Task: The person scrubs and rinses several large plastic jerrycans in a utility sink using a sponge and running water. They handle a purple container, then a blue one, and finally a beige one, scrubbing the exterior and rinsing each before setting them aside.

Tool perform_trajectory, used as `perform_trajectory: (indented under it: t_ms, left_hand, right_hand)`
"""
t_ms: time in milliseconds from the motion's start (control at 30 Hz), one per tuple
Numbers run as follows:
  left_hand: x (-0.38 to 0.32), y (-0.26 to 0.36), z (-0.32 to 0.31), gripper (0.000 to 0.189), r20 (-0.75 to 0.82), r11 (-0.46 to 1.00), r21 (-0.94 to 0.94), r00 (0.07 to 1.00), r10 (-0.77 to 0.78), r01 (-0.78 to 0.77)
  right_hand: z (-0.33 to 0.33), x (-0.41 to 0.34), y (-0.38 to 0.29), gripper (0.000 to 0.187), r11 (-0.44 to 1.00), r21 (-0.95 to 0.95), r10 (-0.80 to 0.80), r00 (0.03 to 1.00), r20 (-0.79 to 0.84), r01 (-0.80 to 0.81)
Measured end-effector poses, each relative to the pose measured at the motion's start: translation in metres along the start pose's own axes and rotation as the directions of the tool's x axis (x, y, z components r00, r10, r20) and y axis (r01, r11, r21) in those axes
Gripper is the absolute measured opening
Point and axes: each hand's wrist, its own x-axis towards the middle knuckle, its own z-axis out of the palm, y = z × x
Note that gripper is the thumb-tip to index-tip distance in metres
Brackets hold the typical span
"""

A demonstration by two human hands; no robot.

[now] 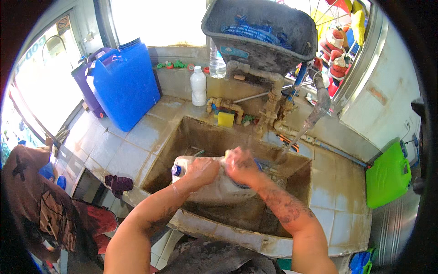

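Observation:
A whitish plastic water jug (215,190) lies in the tiled sink basin (297,185), with a small blue spout cap (176,170) at its left end. More blue shows at its right end, partly covered by my right hand. My left hand (203,169) grips the jug's upper side near the handle. Against the jug's top, just right of the left hand, my right hand (241,166) is closed and blurred. A pale yellowish piece (227,153), perhaps a sponge, pokes out from its fingers. Water runs from the faucet (313,118) into the basin's right side.
Behind the sink are pipes (270,99), a yellow sponge (226,120) and a white bottle (198,87). A black tub (256,44) hangs above. A blue jerrycan (125,82) stands left, a green container (388,174) right. Another person (34,191) is at left.

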Motion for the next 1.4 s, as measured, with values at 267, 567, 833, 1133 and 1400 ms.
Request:
perform_trajectory:
  t_ms: [267, 567, 833, 1133, 1400]
  left_hand:
    - [-0.006, 0.017, -0.017, 0.019, -0.129, 0.999, -0.011, 0.990, 0.049, -0.051]
    - [-0.009, 0.014, -0.001, 0.019, -0.188, 0.999, 0.038, 0.982, 0.028, -0.022]
    - [-0.062, -0.035, 0.052, 0.027, -0.522, 0.934, -0.305, 0.853, 0.000, -0.186]
    - [-0.026, -0.049, 0.083, 0.041, -0.358, 0.823, -0.559, 0.925, -0.129, -0.102]
    - [-0.023, -0.123, 0.143, 0.037, -0.480, 0.732, -0.651, 0.856, -0.189, -0.204]
  right_hand:
    - [-0.024, -0.078, 0.009, 0.034, 0.971, -0.053, 0.224, 0.967, -0.124, -0.232]
    - [-0.011, -0.078, -0.002, 0.034, 0.978, -0.167, 0.108, 0.986, -0.125, -0.128]
    - [0.004, -0.125, 0.045, 0.034, 0.565, 0.735, 0.582, 0.813, -0.032, -0.375]
    - [-0.028, -0.092, -0.037, 0.045, 0.886, 0.413, 0.366, 0.862, -0.351, -0.208]
    - [0.048, -0.194, -0.006, 0.054, 0.696, 0.507, 0.675, 0.703, -0.223, -0.508]
